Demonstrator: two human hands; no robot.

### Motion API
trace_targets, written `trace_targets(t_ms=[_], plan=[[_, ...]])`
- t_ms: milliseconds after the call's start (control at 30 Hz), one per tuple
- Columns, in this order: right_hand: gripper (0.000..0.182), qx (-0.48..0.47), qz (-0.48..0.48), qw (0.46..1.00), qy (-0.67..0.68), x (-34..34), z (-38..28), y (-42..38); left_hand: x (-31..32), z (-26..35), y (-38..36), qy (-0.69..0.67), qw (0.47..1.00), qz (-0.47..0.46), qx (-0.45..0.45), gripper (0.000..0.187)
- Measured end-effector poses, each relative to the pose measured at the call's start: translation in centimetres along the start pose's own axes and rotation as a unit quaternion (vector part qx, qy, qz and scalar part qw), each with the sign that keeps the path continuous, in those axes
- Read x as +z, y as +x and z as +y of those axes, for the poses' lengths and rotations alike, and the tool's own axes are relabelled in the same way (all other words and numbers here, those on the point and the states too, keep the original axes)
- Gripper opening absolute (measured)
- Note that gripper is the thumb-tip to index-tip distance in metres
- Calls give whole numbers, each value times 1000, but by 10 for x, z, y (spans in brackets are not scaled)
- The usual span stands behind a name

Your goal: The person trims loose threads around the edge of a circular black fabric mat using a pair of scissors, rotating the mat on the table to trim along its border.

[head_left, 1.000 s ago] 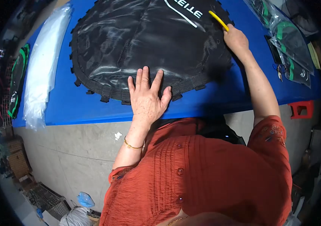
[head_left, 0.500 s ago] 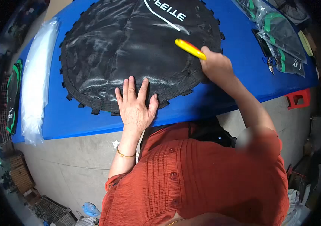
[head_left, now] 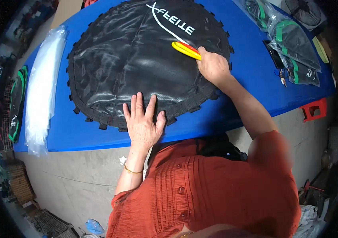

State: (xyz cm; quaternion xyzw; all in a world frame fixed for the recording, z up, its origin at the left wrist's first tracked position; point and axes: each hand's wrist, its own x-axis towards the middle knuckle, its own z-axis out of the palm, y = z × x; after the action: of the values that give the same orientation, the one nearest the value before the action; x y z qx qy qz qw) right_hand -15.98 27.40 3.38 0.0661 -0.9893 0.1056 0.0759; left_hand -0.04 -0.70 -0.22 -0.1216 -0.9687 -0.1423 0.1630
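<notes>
A round black trampoline mat (head_left: 137, 67) with small tabs round its rim and white lettering lies on the blue table. My left hand (head_left: 143, 123) rests flat on its near edge, fingers spread, holding nothing. My right hand (head_left: 214, 67) is closed over the right part of the mat. It grips a pair of scissors (head_left: 185, 49), whose yellow-and-red looped handles stick out to the left. The blades are hidden by my fingers and palm.
On the left of the blue table (head_left: 85, 139) lie clear plastic bags (head_left: 44, 87). Bagged black-and-green pieces (head_left: 297, 43), a phone (head_left: 272, 53) and keys (head_left: 283, 81) are at the right. A red stool (head_left: 315, 110) stands beyond the right edge, and a fan (head_left: 303, 12) behind.
My right hand has moved left and inward over the mat with the scissors. My left hand stays flat on the near edge. The whole view has shifted slightly.
</notes>
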Motion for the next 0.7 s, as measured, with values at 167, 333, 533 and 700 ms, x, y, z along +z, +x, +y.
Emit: trace_targets(t_ms=[167,333,533,700], plan=[[21,30,59,998,5,16,17,48,-1,1,0,6,1000,1,0,57],[21,46,61,997,0,11,14,69,-3,2,0,7,1000,-1,-4,58],[19,-55,12,998,-19,0,-8,8,-3,2,0,9,1000,-1,-4,58],[20,-4,35,999,-21,0,-4,20,-4,2,3,3,1000,3,-1,57]])
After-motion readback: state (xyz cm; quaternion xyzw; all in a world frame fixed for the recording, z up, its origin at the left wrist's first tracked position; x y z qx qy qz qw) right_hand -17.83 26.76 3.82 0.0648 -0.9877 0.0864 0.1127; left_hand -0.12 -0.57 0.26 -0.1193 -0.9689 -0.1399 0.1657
